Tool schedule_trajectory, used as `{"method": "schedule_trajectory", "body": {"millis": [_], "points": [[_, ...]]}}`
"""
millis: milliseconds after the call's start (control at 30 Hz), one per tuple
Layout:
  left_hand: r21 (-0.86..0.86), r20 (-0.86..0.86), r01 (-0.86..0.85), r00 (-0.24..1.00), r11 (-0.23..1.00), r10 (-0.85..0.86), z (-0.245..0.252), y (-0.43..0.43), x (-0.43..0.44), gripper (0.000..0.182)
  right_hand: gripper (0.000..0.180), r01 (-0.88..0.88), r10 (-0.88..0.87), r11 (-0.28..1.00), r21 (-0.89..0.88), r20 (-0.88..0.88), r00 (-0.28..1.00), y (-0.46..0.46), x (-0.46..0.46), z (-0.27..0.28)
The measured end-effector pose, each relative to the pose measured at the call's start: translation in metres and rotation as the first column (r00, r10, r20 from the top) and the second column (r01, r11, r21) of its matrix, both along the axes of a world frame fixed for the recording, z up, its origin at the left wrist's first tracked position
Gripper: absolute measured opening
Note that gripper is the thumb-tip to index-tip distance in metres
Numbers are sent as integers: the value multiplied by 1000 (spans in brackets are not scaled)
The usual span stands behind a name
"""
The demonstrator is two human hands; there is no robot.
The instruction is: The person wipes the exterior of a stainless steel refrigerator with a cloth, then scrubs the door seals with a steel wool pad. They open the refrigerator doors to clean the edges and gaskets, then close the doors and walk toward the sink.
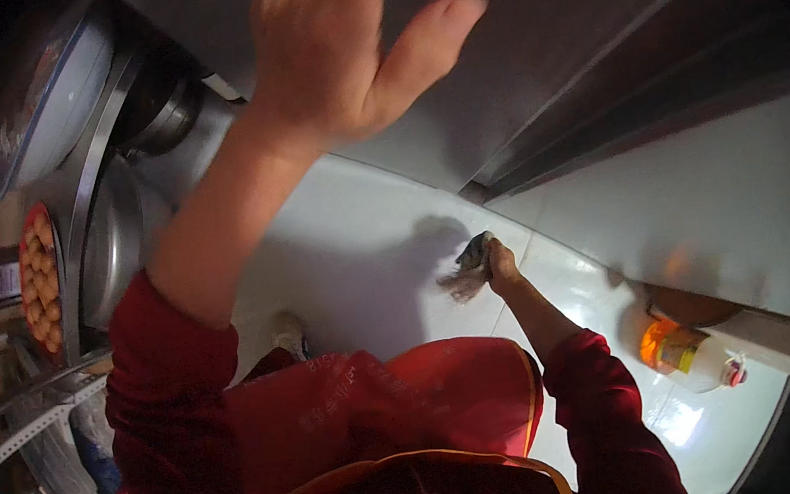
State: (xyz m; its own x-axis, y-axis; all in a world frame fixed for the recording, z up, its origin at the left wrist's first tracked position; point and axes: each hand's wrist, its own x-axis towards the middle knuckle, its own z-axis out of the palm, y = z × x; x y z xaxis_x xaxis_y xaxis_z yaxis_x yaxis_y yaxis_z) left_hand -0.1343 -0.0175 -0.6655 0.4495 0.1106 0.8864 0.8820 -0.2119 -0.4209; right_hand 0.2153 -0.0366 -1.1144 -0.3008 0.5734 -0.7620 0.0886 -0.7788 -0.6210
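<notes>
My left hand (330,51) is raised at the top of the view, close to the camera, its thumb spread and nothing seen in it; its fingertips are cut off by the top edge. Lower and to the right, my right hand (502,262) grips a dark, crumpled cloth (473,255) just above or on the pale tiled floor (343,201); contact cannot be told. Brownish loose strands or a frayed edge hang from the cloth. A red apron with orange trim (386,400) covers my bent knees.
Metal shelving (80,185) on the left holds a large white tub (61,104), metal basins (111,249) and a red tray of eggs or similar round items (40,278). A bottle of orange liquid (683,354) stands at right by a ledge. A smooth panel (699,204) rises beyond the floor.
</notes>
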Motion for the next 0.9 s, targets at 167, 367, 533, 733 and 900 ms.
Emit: {"method": "schedule_trajectory", "body": {"millis": [167, 367, 533, 733, 900], "points": [[-453, 600, 199, 789, 869, 133, -79, -91, 6, 36, 38, 178, -296, 945, -274, -486, 823, 22, -70, 34], [-480, 652, 109, 709, 870, 271, -108, -114, -23, 32, 48, 623, -744, 662, -417, -468, 477, 32, -156, 102], [-256, 770, 48, 614, 965, 174, -92, -124, -55, 31, 56, 487, -476, 845, -221, -727, 495, 18, -125, 203], [-342, 814, 64, 518, 937, 262, -107, -127, -52, 30, 50, 544, -646, 749, -378, -598, 474, 29, -164, 98], [-391, 786, 77, 546, 917, 289, -117, -128, -54, 31, 52, 561, -690, 719, -411, -523, 501, 30, -166, 52]]}}
